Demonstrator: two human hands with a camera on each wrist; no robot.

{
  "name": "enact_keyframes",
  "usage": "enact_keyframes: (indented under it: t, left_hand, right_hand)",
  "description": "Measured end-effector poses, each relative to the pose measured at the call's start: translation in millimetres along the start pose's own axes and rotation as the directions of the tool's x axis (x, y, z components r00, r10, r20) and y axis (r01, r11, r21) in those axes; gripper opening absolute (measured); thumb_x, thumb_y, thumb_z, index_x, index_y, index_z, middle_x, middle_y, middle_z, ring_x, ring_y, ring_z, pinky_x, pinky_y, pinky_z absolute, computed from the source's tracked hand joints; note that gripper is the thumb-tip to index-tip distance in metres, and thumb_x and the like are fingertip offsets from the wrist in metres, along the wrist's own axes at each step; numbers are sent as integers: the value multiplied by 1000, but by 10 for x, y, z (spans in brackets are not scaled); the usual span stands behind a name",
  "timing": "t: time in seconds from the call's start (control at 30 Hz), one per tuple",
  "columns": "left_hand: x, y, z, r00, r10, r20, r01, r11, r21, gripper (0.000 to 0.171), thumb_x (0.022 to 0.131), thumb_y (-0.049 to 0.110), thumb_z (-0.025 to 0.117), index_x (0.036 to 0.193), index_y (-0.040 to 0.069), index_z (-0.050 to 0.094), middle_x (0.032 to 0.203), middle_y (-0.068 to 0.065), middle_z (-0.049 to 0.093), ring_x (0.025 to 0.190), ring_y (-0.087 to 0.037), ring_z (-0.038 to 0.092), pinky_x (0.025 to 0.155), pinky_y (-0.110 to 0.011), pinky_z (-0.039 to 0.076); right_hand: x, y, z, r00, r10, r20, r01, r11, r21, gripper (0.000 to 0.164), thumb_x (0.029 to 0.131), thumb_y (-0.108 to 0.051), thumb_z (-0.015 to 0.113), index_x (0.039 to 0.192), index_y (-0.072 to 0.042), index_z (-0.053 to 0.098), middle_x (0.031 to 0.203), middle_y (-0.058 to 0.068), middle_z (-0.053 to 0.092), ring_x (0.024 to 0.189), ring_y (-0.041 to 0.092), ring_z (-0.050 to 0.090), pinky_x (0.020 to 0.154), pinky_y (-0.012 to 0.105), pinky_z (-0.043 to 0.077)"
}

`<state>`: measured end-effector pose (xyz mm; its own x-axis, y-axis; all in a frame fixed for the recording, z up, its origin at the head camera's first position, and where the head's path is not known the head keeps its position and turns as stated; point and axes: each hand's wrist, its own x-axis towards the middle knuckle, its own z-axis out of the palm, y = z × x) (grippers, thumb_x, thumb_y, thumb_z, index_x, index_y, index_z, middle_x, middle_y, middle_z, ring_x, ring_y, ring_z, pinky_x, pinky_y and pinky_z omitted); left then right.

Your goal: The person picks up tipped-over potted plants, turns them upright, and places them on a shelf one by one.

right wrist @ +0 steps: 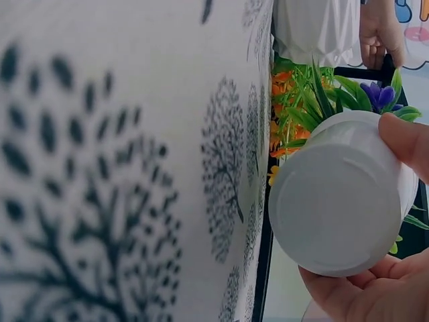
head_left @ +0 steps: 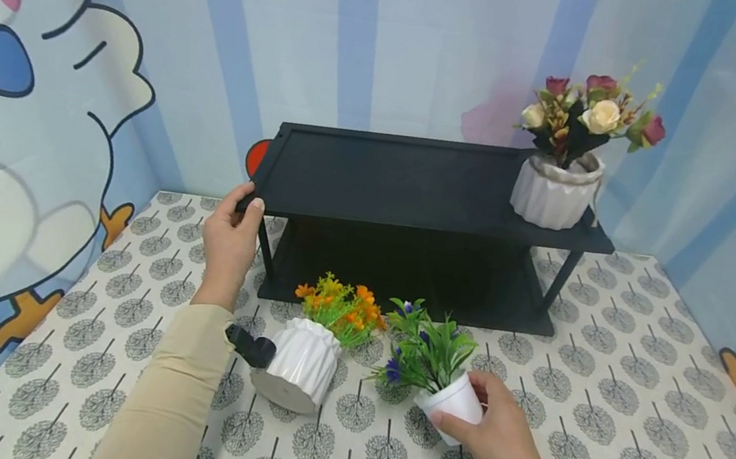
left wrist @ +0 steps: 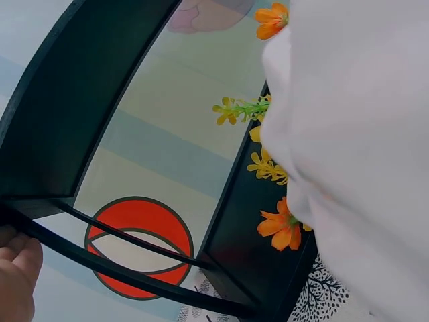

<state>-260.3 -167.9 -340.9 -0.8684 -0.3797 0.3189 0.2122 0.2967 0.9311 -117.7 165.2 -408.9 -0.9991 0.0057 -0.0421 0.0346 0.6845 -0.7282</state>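
Observation:
My left hand (head_left: pixel 230 240) grips the front left corner of a black two-tier shelf (head_left: pixel 390 181), thumb at the edge. In the left wrist view, fingertips (left wrist: pixel 23 258) touch the shelf's end. My right hand (head_left: pixel 498 431) holds a small white pot (head_left: pixel 455 408) of green leaves and purple flowers (head_left: pixel 425 347), tilted to the left, in front of the shelf. The right wrist view shows the pot's round base (right wrist: pixel 338 211) between thumb and fingers. Beside my left forearm, a white ribbed pot (head_left: pixel 304 360) with orange and yellow flowers (head_left: pixel 344 306) leans over on the cloth.
A white pot (head_left: pixel 554 195) of red and cream roses (head_left: pixel 598 117) stands on the right end of the shelf's top. A tree-patterned cloth (head_left: pixel 592 458) covers the table. Behind is a blue striped backdrop (head_left: pixel 412 44) with cartoon birds on both sides.

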Motion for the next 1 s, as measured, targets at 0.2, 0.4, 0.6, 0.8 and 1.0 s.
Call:
enact_keyframes:
  t: [0.2, 0.4, 0.6, 0.8, 1.0]
  left_hand:
    - [7, 9, -3, 1000, -9, 3, 9, 1000, 1, 40, 95, 29, 51, 134, 19, 51, 135, -8, 49, 115, -20, 54, 94, -36, 44]
    - [7, 3, -9, 1000, -7, 0, 7, 1000, 9, 40, 95, 30, 51, 134, 19, 51, 136, -8, 49, 115, -20, 53, 94, -36, 43]
    - [-7, -10, -6, 1000, -7, 4, 7, 1000, 10, 40, 96, 30, 51, 134, 19, 51, 136, -8, 49, 116, -20, 53, 95, -36, 43]
    - [-5, -32, -5, 1000, -7, 8, 7, 1000, 4, 40, 95, 30, 51, 134, 20, 51, 135, -8, 49, 115, -20, 53, 94, -36, 44]
    - [9, -40, -7, 1000, 10, 6, -10, 1000, -1, 40, 95, 31, 51, 134, 19, 51, 134, -8, 50, 114, -21, 54, 94, -37, 44]
  right_hand:
    - [56, 4, -6, 1000, -18, -17, 18, 1000, 14, 72, 67, -25, 81, 122, 6, 47, 114, 19, 57, 98, 29, 57, 79, 41, 51]
    - [139, -5, -16, 999, -41, -14, 41, 999, 21, 72, 67, -24, 81, 122, 7, 46, 114, 21, 56, 99, 30, 57, 80, 43, 50]
    - [230, -7, -7, 999, -53, -12, 53, 998, 40, 68, 68, -22, 80, 120, 7, 46, 112, 20, 56, 96, 29, 57, 77, 41, 51]
    - [286, 4, -19, 998, -60, 4, 60, 996, 71, 68, 69, -21, 80, 120, 8, 44, 113, 22, 55, 98, 31, 56, 78, 41, 50]
    - [352, 76, -7, 998, -54, 12, 53, 994, 94, 71, 70, -20, 80, 122, 9, 41, 115, 24, 53, 101, 33, 54, 82, 43, 49]
